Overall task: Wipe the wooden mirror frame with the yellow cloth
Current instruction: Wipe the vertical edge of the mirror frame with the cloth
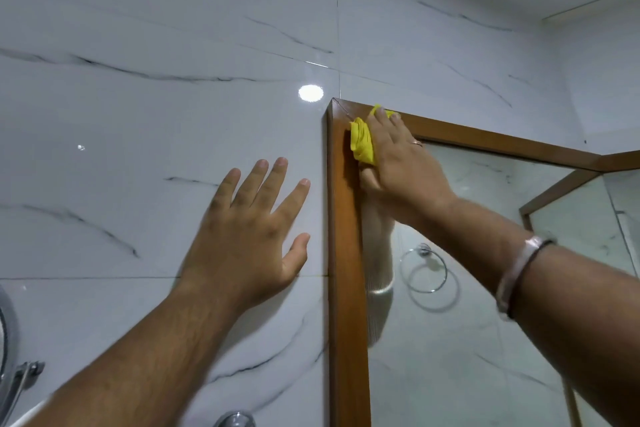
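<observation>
Mirror frame [346,253], wooden, brown, fixed to a white marble-veined tiled wall [138,114]; its left member runs vertically down out of view, its top member runs from the upper-left corner to the right, sloping downward in this view. Yellow cloth [362,144], bunched, long axis roughly vertical, pressed on the frame at the upper-left corner where the two members meet; a small fold shows above the fingertips. Right hand [398,163], palm down, fingers extended and close together, lying flat over the cloth and pinning it to the wood, thumb tucked below; ring on one finger, bracelet [516,274] on the forearm. Left hand [252,236], spread wide with fingers pointing up, palm flat on the tile just beside the frame's left member, holding nothing. Mirror glass [467,340] reflects a chrome towel ring [423,270]. Chrome fittings [20,381] at lower left.
</observation>
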Motion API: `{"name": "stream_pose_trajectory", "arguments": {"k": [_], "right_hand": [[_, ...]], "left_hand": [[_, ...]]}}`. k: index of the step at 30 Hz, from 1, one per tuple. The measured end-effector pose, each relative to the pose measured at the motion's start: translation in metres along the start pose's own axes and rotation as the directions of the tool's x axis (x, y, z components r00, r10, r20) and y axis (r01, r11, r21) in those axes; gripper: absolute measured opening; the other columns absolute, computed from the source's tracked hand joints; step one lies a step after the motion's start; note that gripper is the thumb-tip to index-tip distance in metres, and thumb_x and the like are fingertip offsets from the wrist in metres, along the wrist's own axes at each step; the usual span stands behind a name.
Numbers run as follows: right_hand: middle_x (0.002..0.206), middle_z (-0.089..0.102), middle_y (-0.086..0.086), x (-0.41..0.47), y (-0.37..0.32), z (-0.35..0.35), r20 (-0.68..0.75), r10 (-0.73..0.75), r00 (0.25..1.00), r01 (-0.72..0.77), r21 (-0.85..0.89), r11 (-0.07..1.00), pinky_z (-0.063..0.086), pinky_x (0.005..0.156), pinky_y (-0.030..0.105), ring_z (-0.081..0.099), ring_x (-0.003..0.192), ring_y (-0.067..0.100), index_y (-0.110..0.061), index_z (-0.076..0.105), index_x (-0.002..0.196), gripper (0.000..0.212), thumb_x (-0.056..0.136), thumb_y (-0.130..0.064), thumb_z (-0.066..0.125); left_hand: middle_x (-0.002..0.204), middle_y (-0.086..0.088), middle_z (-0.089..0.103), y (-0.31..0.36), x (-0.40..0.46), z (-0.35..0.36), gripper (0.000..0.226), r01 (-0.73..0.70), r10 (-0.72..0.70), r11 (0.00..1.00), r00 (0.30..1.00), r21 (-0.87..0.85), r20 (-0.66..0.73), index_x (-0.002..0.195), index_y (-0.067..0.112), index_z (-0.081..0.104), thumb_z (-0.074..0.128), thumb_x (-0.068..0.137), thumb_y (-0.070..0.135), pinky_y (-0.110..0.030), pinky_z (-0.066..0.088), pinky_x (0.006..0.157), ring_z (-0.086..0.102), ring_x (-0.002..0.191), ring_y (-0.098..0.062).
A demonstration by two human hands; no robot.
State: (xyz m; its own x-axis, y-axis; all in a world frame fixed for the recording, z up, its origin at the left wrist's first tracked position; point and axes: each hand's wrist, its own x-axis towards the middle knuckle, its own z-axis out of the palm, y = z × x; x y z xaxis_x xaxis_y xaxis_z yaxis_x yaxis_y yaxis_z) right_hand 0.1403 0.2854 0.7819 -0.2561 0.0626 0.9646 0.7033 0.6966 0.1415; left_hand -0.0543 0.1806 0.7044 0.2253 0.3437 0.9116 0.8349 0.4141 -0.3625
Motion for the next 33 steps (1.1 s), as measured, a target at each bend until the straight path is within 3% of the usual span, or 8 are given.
{"name": "stream_pose_trajectory", "arguments": {"k": [3,6,10,12,17,21,28,33], "right_hand": [[0.164,0.003,0.005,-0.023,-0.005,0.003,0.034,0.010,0.999,-0.011,0.023,1.000,0.010,0.123,0.039,0.001,0.151,0.020,-0.017,0.008,0.154,0.077,0.088,-0.028,0.045],[0.164,0.002,0.001,-0.121,-0.008,0.018,0.131,-0.101,0.986,0.092,0.070,0.993,0.012,0.123,0.040,0.000,0.151,0.018,-0.021,0.006,0.154,0.082,0.083,-0.035,0.045],[0.157,0.027,0.008,-0.203,-0.002,0.028,0.213,-0.323,0.922,0.330,0.003,0.944,0.029,0.112,0.039,0.032,0.143,0.030,-0.011,0.034,0.147,0.065,0.091,-0.044,0.040],[0.157,0.027,0.009,-0.174,0.005,0.023,0.227,-0.341,0.912,0.351,-0.004,0.936,0.026,0.116,0.039,0.028,0.145,0.028,-0.010,0.033,0.147,0.072,0.085,-0.044,0.046],[0.163,0.004,0.005,-0.027,0.010,-0.001,0.067,-0.085,0.994,0.083,0.042,0.996,0.016,0.119,0.042,0.000,0.149,0.018,-0.016,0.008,0.153,0.078,0.089,-0.036,0.045],[0.163,0.009,0.006,-0.007,0.003,0.001,0.017,-0.014,1.000,0.013,0.053,0.998,0.015,0.122,0.041,0.004,0.151,0.023,-0.017,0.010,0.153,0.077,0.086,-0.030,0.045],[0.161,0.017,0.011,-0.232,-0.016,0.051,0.089,-0.161,0.983,0.152,0.105,0.983,0.022,0.118,0.047,0.012,0.149,0.033,-0.007,0.023,0.150,0.083,0.077,-0.034,0.051],[0.145,0.050,0.009,-0.397,-0.057,0.084,0.253,-0.065,0.965,0.056,0.043,0.998,0.030,0.109,0.041,0.030,0.141,0.029,-0.011,0.050,0.128,0.041,0.099,-0.031,0.029]], "left_hand": [[0.162,-0.013,0.019,0.000,0.000,0.000,0.072,0.004,-0.004,1.000,1.000,-0.002,-0.001,0.154,0.024,0.026,0.030,0.090,0.056,-0.055,0.019,0.119,0.017,0.149,-0.032],[0.162,-0.014,0.019,0.001,0.000,0.000,0.072,-0.002,0.002,1.000,1.000,0.007,0.006,0.154,0.023,0.026,0.030,0.090,0.056,-0.055,0.019,0.119,0.017,0.149,-0.033],[0.162,-0.015,0.018,0.001,0.000,0.001,0.072,-0.004,0.004,1.000,1.000,0.020,0.008,0.154,0.023,0.024,0.029,0.090,0.055,-0.056,0.017,0.119,0.016,0.149,-0.034],[0.162,-0.015,0.017,0.002,0.001,0.001,0.073,-0.001,0.001,1.000,1.000,0.014,0.010,0.154,0.023,0.024,0.030,0.090,0.056,-0.056,0.018,0.119,0.016,0.149,-0.033],[0.162,-0.013,0.016,0.001,0.002,0.003,0.073,0.002,-0.002,1.000,1.000,0.003,-0.007,0.155,0.025,0.023,0.028,0.090,0.058,-0.056,0.019,0.119,0.014,0.150,-0.033],[0.162,-0.013,0.017,0.000,0.002,0.004,0.072,0.006,-0.006,1.000,1.000,0.007,-0.012,0.154,0.025,0.024,0.027,0.091,0.058,-0.055,0.019,0.119,0.015,0.149,-0.033],[0.164,-0.014,0.002,0.022,-0.025,0.008,0.071,0.117,-0.116,0.993,0.993,-0.037,0.025,0.156,0.023,0.008,0.022,0.096,0.057,-0.055,0.006,0.121,0.002,0.151,-0.033],[0.164,-0.014,-0.003,0.088,-0.080,0.005,0.073,0.280,-0.247,0.926,0.957,-0.253,0.153,0.156,0.025,0.007,0.009,0.094,0.065,-0.054,-0.007,0.117,-0.008,0.150,-0.035]]}}
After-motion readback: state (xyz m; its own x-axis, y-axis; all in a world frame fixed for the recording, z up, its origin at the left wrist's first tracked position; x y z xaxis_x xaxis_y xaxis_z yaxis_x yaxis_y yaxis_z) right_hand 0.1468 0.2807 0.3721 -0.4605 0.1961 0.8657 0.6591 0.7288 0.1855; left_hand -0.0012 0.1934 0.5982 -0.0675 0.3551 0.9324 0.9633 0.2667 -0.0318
